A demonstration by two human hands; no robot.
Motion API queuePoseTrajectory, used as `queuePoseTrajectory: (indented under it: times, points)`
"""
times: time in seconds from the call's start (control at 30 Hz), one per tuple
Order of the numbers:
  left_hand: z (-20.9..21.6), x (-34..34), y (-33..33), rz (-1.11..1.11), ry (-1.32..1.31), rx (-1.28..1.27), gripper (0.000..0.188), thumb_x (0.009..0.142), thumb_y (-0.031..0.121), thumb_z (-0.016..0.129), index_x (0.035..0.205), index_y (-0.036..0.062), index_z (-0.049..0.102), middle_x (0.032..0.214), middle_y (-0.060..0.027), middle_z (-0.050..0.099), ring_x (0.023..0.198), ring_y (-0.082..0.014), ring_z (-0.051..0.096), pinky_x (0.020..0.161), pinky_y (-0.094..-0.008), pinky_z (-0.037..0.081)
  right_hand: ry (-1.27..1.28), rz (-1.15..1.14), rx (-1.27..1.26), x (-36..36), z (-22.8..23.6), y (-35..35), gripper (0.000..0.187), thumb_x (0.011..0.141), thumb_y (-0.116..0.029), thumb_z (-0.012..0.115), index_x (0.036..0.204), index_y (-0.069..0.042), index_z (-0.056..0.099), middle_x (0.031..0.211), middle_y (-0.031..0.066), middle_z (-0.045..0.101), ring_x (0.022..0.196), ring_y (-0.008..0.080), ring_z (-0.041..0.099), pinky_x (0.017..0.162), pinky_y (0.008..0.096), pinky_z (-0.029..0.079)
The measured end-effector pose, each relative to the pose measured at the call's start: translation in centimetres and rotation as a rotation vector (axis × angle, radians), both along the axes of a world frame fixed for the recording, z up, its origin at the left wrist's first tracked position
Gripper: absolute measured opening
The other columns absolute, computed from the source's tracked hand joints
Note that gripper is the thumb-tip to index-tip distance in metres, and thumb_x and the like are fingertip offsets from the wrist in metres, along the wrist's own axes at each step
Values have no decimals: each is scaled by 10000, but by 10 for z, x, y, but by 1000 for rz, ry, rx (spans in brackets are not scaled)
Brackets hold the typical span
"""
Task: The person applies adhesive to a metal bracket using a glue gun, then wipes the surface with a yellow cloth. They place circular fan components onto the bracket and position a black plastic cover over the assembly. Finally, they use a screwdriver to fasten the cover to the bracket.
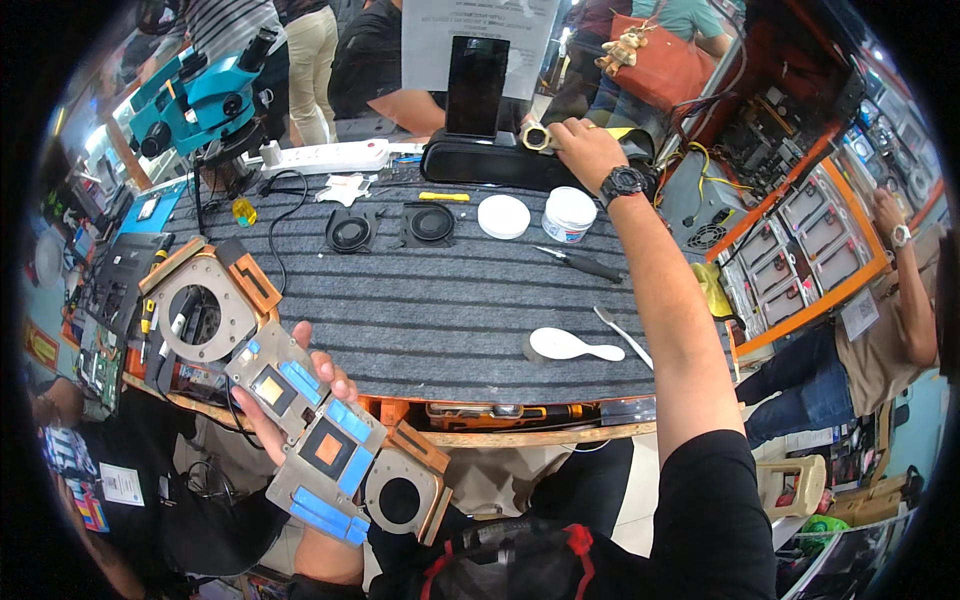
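My left hand (268,425) is closed around a laptop heatsink (345,440). This metal assembly is tilted over the front edge of the bench, with two round fan openings, copper-coloured fins and several blue thermal pads facing up. My right hand (592,155), with a dark watch at the wrist, reaches to the back of the bench. Its fingers close at a yellowish ring-shaped roll (536,136) above a long black speaker (500,165); my knuckles partly hide the grip. A phone (477,88) stands upright beside it.
On the striped mat lie two black fans (428,222), a white tub (570,215), its lid (503,216), a black-handled pointed tool (585,264), a white spoon-shaped piece (570,345) and a toothbrush (622,335). A teal microscope (205,105) stands back left; an orange-framed cabinet (810,250) borders the right.
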State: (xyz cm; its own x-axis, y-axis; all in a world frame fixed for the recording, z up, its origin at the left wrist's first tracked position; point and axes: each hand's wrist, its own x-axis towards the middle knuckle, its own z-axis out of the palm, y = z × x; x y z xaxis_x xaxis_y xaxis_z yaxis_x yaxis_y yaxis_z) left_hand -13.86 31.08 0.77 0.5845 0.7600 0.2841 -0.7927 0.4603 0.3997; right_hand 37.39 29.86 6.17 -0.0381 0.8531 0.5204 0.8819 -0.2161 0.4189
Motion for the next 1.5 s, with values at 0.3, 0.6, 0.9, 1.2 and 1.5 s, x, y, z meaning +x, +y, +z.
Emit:
queuePoseTrajectory:
  times: [0.3,0.6,0.9,1.2,1.5]
  points:
    - [-2,5,-4,-43,-15,4,904,1034,690,409,1552,-43,306,1094,-180,572,958,-269,600,784,-393,568,191,41,-25,3,0,-9,450,960,-294,691,1345,-78,604,1124,165,695,1068,353,674,928,454,543]
    - [-28,42,19,116,-113,-17,952,984,760,438,1527,-20,392,1139,-145,614,1009,-255,599,976,-412,494,1244,427,5,-219,31,-89,589,938,-452,740,1275,22,652,1092,163,715,1008,238,697,853,355,549]
    - [-6,80,-25,337,-112,-100,924,990,791,338,1525,39,337,1077,-112,677,1008,-229,673,908,-372,577,1115,396,-571,-316,26,-111,1402,705,-826,747,1544,179,244,1461,386,441,1384,460,465,1163,470,384]
    - [4,64,-17,529,-66,-64,903,999,783,334,1513,43,373,1139,-114,651,1033,-221,628,937,-404,532,919,559,-491,-348,25,-105,1423,703,-726,800,1591,140,102,1409,384,457,1333,485,466,1147,478,365]
    - [-19,28,14,338,238,329,858,1038,707,344,1569,33,317,1482,-216,511,1342,-314,535,1145,-472,435,861,464,-468,-340,19,-85,1409,682,-749,808,1623,60,139,1383,338,509,1258,463,531,1083,481,418]
